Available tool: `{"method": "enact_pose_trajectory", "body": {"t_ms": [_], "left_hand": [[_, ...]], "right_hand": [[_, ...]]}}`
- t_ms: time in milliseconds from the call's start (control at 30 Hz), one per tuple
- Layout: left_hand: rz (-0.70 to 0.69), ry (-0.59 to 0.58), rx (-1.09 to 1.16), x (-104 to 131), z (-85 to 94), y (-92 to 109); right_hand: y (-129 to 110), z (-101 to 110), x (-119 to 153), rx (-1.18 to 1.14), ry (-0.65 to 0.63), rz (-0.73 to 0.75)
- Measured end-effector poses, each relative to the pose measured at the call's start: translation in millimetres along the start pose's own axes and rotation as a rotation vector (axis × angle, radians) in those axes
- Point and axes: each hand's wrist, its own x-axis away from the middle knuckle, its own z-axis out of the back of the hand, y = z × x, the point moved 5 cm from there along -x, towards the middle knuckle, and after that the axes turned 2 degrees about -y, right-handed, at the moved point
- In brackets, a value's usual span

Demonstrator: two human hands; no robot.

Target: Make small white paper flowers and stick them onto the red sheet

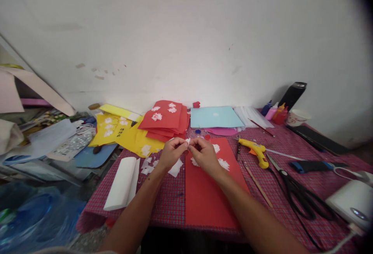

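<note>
White paper bit is at mid-frame, btwn the fingertips of my L hand and R hand; thumb & forefinger of each look pinched together on it, tips almost meeting; other fingers curl in, partly hidden, so can't tell exactly how they sit; the bit looks v. light, soft & thin, prob. tears or creases w/ little force, not slippery I'd guess; best hold is a light pinch at the edges or the gathered base, w/ fingertips only; my forearms slant up from bottom L & bottom R of frame, closing to a narrow V, backs of hands up, wrists roughly straight; R hand is over the upper part of the red sheet, near the white paper flowers; L hand is just L of that sheet, by the white scraps on the checked cloth
</note>
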Motion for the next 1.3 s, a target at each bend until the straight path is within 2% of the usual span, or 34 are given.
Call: {"method": "enact_pose_trajectory", "body": {"t_ms": [267, 467, 567, 800, 967, 1300], "left_hand": [[-0.029, 0.017, -0.059, -0.5, 1.8, 0.3], [-0.098, 0.069, -0.151, 1.7, 2.6, 4.9], [-0.15, 0.068, -0.208, 2.9, 1.3, 10.1], [-0.193, 0.068, -0.241, 3.0, 0.7, 10.1], [-0.213, 0.074, -0.25, 2.3, 0.9, 7.9], [-0.373, 0.129, -0.424, 3.8, 0.5, 17.7]], "right_hand": [[-0.9, 0.1, 0.5, 0.055, 0.004, 0.068], [8.3, 4.2, -1.8, -0.076, 0.082, -0.031], [9.8, 8.4, -3.5, -0.128, 0.111, -0.031], [5.6, 9.9, -4.6, -0.102, 0.068, 0.043], [0.6, 8.7, -1.8, 0.008, 0.081, 0.128], [-7.9, 5.9, 1.8, 0.177, 0.077, 0.274]]}}
